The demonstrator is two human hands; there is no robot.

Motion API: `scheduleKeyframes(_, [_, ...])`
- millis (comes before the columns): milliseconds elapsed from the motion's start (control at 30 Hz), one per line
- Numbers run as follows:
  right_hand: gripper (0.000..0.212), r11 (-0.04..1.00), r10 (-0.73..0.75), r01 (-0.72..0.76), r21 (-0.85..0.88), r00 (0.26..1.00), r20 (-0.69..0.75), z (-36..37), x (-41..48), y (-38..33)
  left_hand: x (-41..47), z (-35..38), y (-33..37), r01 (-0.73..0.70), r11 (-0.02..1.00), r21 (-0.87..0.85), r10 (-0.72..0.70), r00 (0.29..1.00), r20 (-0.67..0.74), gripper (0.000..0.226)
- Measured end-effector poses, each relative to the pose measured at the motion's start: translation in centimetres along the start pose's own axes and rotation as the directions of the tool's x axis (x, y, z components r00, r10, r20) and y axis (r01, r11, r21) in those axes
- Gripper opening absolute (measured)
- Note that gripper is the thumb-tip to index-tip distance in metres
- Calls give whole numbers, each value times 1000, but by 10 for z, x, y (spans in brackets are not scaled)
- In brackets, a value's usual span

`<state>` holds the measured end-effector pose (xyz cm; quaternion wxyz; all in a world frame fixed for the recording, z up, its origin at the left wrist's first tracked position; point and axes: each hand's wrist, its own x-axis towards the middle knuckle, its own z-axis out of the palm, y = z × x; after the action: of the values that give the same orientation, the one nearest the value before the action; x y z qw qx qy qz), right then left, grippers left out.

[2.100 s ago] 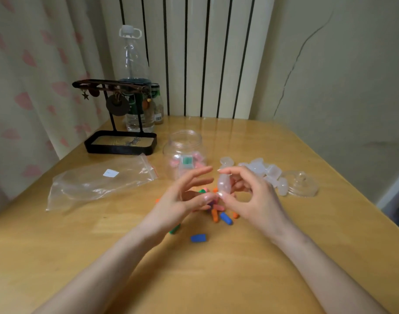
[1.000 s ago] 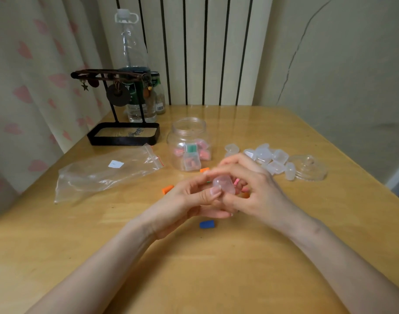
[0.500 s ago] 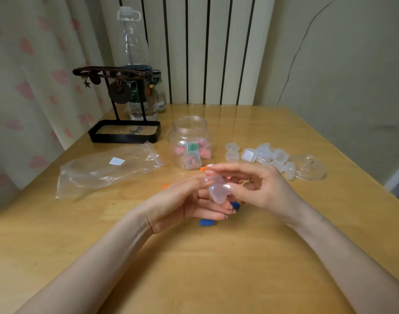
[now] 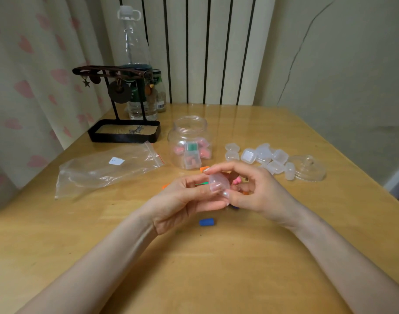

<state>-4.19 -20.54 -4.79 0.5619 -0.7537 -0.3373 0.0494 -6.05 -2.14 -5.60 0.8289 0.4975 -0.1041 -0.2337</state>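
Clear case [image 4: 218, 182]: one, above the surface [image 4: 216, 268], between both hands.
Left hand [image 4: 182, 200]: fingers curled on case.
Right hand [image 4: 259, 191]: thumb and forefinger pinch case.
Jar [image 4: 189, 141]: one, 12 o'clock.
Blue plug [image 4: 206, 222]: one, 6 o'clock.

Pretty sure this is someone's home, probably a bedroom corner. There's a cream curtain [image 4: 24, 87] with pink hearts and a black jewellery stand [image 4: 123, 130] hung with earrings, a chain lying in its tray. The plain wooden surface [image 4: 80, 245] sits right up against a painted wall [image 4: 343, 71] with a long crack. A tall drink bottle [image 4: 135, 53] stands at the back.
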Motion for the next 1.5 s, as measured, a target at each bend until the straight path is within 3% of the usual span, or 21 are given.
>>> scheduleKeyframes(167, [34,994,63,-70,85,995,82,-6,0,1,-2,1,-1,-123,948,293,115,992,44,30])
scheduleKeyframes(400, [28,964,121,-175,200,960,254,-10,-1,2,0,-2,-8,-143,924,356,106,987,121,33])
scheduleKeyframes(667, [30,951,91,-152,270,970,227,-9,0,7,2,-2,-7,-209,885,417,160,976,149,35])
scheduleKeyframes(867, [50,943,98,-164,291,969,229,-11,0,8,3,0,-10,-214,889,405,175,976,131,42])
scheduleKeyframes(1167, [27,922,174,-198,333,980,101,4,-2,12,5,-3,-17,-224,914,338,226,974,32,42])
scheduleKeyframes(1333, [34,941,154,-152,301,988,18,1,2,10,9,2,-15,-169,966,195,171,985,9,38])
scheduleKeyframes(1500, [31,899,164,-168,405,985,43,-11,2,8,3,-10,1,-100,993,65,98,995,30,32])
